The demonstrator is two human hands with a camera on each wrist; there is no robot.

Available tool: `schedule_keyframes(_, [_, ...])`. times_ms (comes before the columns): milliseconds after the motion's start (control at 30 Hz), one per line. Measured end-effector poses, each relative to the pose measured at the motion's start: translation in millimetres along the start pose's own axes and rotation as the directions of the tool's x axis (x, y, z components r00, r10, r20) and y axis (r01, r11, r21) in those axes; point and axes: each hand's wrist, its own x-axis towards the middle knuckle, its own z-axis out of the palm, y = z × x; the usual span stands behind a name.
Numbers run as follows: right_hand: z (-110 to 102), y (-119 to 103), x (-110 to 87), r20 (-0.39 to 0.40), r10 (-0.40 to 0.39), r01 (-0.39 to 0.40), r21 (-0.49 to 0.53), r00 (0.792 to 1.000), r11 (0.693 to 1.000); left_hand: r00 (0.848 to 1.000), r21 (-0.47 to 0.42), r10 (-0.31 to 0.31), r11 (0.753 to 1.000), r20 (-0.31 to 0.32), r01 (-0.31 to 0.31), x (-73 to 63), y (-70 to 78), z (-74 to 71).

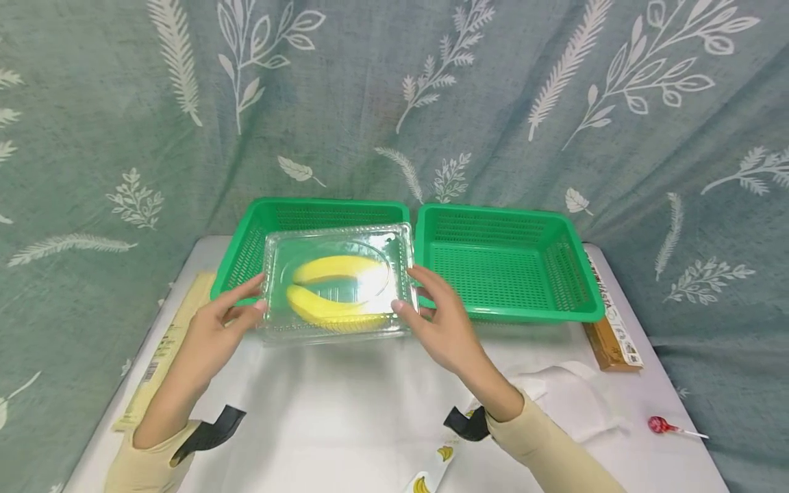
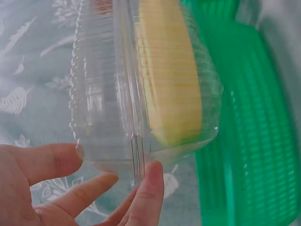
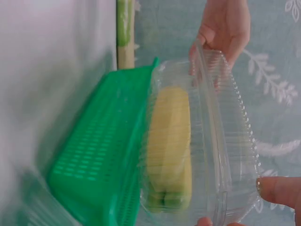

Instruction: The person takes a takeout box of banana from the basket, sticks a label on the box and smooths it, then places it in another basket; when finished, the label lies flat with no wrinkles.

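Between both hands is a clear plastic clamshell container (image 1: 339, 231), its lid closed over two yellow bananas (image 1: 335, 268). The left hand (image 1: 212, 332) pinches its left end, thumb on the near side. At the right end the right hand (image 1: 444, 325) grips the edge between thumb and fingers. The container is raised in front of the left green basket (image 1: 327, 203) and overlaps it in the head view. In the left wrist view the fingertips (image 2: 153, 174) touch the container's seam. The right wrist view shows the bananas (image 3: 169, 136) lying in the lower half.
A second green basket (image 1: 493, 274) stands at the right. On the white table lie a long brown-and-white box (image 1: 616, 342), a crumpled white bag (image 1: 567, 394), a red lollipop (image 1: 658, 424), a banana-print strip (image 1: 440, 462) and a flat yellow packet (image 1: 163, 356). A patterned curtain (image 1: 345, 103) hangs behind.
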Motion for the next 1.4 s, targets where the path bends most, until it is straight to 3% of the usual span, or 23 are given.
schedule_keyframes(167, [-4, 16, -35.9, -0.013, 0.048, -0.048, -0.005, 0.999, 0.999, 0.998, -0.005, -0.011, 1.0, 0.055, 0.011, -22.2, -2.4, 15.5])
schedule_keyframes(300, [1, 30, -63.4, -0.052, 0.077, -0.076, 0.023, 0.996, 0.997, 0.993, -0.011, -0.061, 0.998, 0.101, 0.063, -39.3, -3.2, 26.4])
schedule_keyframes(500, [9, 43, -102.4, -0.079, 0.176, -0.167, 0.101, 0.981, 0.981, 0.986, -0.036, -0.11, 0.993, 0.122, 0.115, -62.4, -7.4, 40.3])
schedule_keyframes(633, [11, 55, -119.1, -0.068, 0.262, -0.254, 0.106, 0.963, 0.961, 0.966, -0.073, -0.178, 0.978, 0.19, 0.194, -70.4, -17.3, 54.9])
schedule_keyframes(733, [13, 68, -123.9, -0.053, 0.298, -0.291, 0.104, 0.953, 0.951, 0.938, -0.087, -0.24, 0.959, 0.249, 0.268, -71.1, -27.3, 67.9])
schedule_keyframes(833, [14, 81, -123.7, -0.047, 0.299, -0.294, 0.095, 0.953, 0.951, 0.931, -0.088, -0.249, 0.956, 0.268, 0.281, -68.2, -36.2, 79.5])
schedule_keyframes(1167, [15, 107, -105.7, -0.08, 0.282, -0.278, 0.058, 0.956, 0.959, 0.952, -0.088, -0.225, 0.965, 0.209, 0.248, -48.5, -38.5, 102.7])
schedule_keyframes(1400, [11, 112, -94.6, -0.089, 0.253, -0.248, 0.065, 0.963, 0.967, 0.952, -0.101, -0.239, 0.96, 0.192, 0.262, -41.9, -36.9, 108.7])
